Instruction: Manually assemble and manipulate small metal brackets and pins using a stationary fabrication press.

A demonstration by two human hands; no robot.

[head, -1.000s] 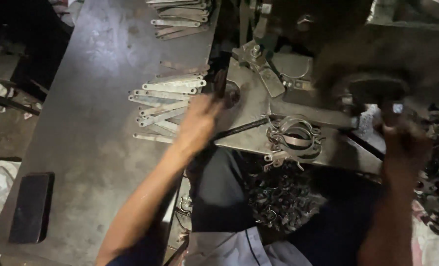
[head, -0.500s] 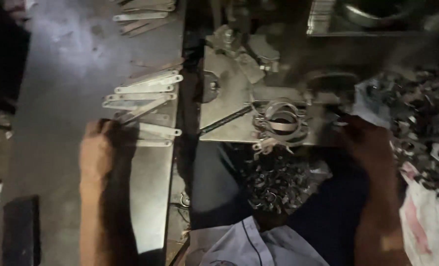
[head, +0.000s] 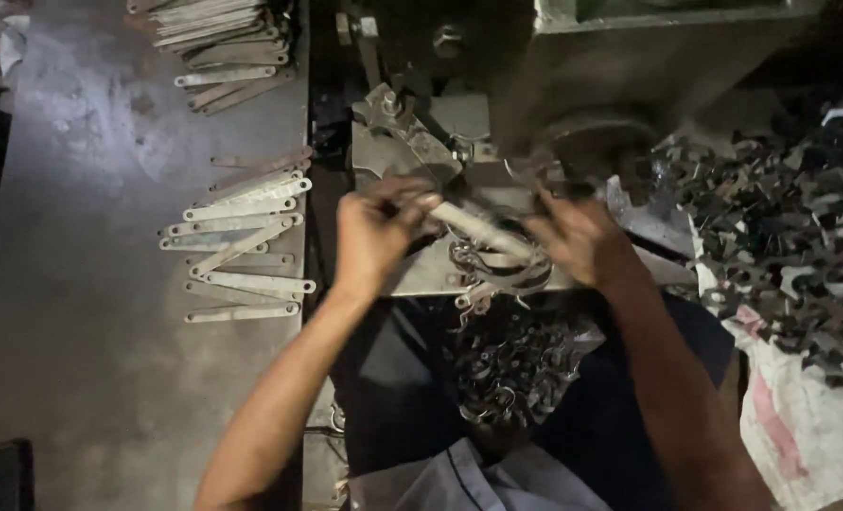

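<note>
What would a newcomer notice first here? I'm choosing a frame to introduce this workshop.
Both hands meet at centre: the left hand and right hand hold a flat metal strip over the press plate. More strips lie in rows on the left bench, and dark metal scrap heaps at right.

Both forearms are bare to the hands [head: 374, 232], above dark trousers and a light grey shirt hem.

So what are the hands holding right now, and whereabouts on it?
Both hold one flat metal strip: the left hand pinches its near end, the right hand covers the far end, above the press plate.
</note>
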